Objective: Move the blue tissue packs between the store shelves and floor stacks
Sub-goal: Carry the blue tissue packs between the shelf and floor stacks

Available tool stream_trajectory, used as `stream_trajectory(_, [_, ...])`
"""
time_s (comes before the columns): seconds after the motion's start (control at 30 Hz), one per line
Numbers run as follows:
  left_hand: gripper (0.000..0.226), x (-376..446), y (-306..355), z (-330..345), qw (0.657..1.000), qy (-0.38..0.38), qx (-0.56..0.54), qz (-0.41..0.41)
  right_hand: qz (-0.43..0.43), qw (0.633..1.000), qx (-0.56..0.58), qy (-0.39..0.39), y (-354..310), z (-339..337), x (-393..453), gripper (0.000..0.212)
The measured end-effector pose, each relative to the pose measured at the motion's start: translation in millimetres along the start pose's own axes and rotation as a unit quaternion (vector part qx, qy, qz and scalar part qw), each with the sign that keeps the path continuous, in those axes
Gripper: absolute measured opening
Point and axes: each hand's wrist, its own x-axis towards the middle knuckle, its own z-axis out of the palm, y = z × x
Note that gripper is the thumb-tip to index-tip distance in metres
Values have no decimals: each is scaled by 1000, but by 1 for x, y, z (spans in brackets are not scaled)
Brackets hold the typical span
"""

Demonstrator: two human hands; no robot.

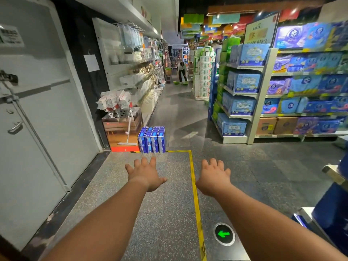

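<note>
From the head view, both arms reach forward over the speckled floor (165, 213); the left hand (146, 173) and the right hand (213, 177) are spread flat with fingers straight, each grip empty; the blue tissue packs (152, 139), four standing upright side by side, sit on the floor just beyond the yellow tape line (194, 176), ahead of the left hand and not touched. The shelves (243, 93) on the right hold more blue packs, so I judge the carrying is under way, with this floor row waiting to be picked up.
</note>
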Motion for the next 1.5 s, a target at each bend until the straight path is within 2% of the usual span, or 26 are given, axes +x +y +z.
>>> stream_trajectory(0.2, [101, 90, 18, 17, 1000, -19, 0, 1, 3, 1000, -5, -10, 15, 18, 90, 62])
stream_trajectory(0.37, [101, 204, 27, 22, 1000, -20, -20, 0, 15, 1000, -14, -13, 20, 27, 192, 58])
stream_trajectory(0.57, [101, 347, 24, 8, 999, -27, -36, -6, 27, 1000, 10, -6, 3, 19, 328, 64])
stream_trajectory(0.87, [101, 514, 41, 14, 998, -62, -19, -11, 16, 999, 21, -41, 2, 43, 502, 58])
stream_trajectory(1.07, [100, 645, 77, 25, 995, -88, -14, -34, -6, 999, 16, -51, 30, 61, 648, 62])
stream_trajectory(1.3, [102, 801, 120, 10, 991, -90, -52, -86, -13, 998, 3, -60, 79, 34, 837, 60])
stream_trajectory(1.5, [97, 924, 146, 19, 986, -98, -70, -112, -61, 994, -7, -86, 75, 49, 964, 67])
